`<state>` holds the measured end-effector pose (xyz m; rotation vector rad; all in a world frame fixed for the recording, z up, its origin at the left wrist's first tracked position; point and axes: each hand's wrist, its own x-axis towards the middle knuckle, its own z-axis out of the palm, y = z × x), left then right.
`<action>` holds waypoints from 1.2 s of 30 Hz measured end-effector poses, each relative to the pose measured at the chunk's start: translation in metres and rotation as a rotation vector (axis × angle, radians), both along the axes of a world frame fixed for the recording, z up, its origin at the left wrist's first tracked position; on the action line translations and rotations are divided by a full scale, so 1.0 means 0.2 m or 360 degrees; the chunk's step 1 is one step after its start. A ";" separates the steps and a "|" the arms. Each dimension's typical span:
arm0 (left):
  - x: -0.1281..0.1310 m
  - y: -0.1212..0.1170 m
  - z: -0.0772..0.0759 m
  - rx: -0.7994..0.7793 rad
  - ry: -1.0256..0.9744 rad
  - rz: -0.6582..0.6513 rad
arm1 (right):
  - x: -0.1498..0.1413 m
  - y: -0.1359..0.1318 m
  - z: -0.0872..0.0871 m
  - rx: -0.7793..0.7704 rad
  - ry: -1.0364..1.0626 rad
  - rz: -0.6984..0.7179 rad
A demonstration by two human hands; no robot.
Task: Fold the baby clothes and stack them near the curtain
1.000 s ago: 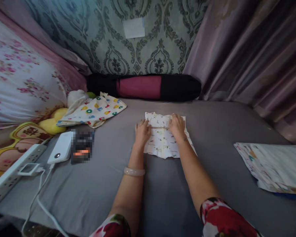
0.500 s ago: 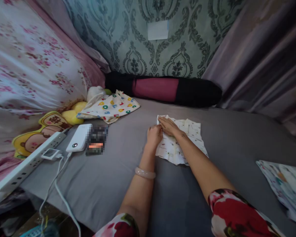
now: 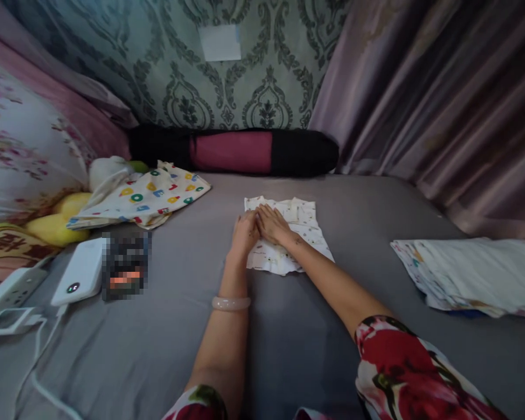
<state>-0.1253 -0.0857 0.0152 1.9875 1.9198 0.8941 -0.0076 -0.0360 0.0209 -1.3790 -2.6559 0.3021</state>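
A small white printed cloth lies spread on the grey bed sheet, its edges slightly wavy. My right hand rests flat on its left half, fingers stretched out and pointing away from me. Beside it, my left hand lies along the cloth's left edge, also fairly flat, with its fingertips close to the right hand's. A pale bangle circles my left wrist. Neither hand grips the cloth.
A stack of folded cloths lies at right. To the left are a letter-print cloth, yellow plush toys, a white power bank, a blurred-out object and a power strip. A black-and-maroon roll lines the wall.
The view has swung right, showing more of the folded stack. My left hand has flattened from a curled shape, and my right hand has slid nearer to me over the cloth.
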 end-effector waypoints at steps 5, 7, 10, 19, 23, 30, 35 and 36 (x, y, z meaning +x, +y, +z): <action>0.00 0.02 -0.07 -0.0131 -0.0003 -0.0158 | 0.04 -0.02 -0.01 0.0008 -0.0001 -0.0042; -0.01 0.01 -0.07 -0.0188 0.0033 -0.0141 | 0.07 -0.02 -0.01 0.0018 0.0016 -0.0082; 0.00 0.00 -0.05 -0.0241 0.0097 -0.0135 | 0.11 -0.02 -0.02 0.0032 0.0014 -0.0119; 0.00 -0.02 -0.03 -0.0297 0.0154 -0.0095 | 0.25 0.02 -0.03 0.0037 -0.0044 -0.0195; 0.00 -0.01 -0.03 -0.0289 0.0148 -0.0097 | 0.30 0.03 -0.02 0.0048 -0.0053 -0.0194; -0.01 -0.01 -0.06 -0.0243 0.0086 -0.0091 | 0.41 0.02 -0.03 0.0079 -0.0043 -0.0246; -0.02 -0.03 -0.06 -0.0130 0.0099 -0.0089 | 0.49 -0.03 -0.03 0.0151 -0.0025 -0.0291; -0.02 -0.03 -0.06 -0.0092 0.0091 -0.0092 | 0.52 -0.05 -0.03 0.0175 -0.0014 -0.0306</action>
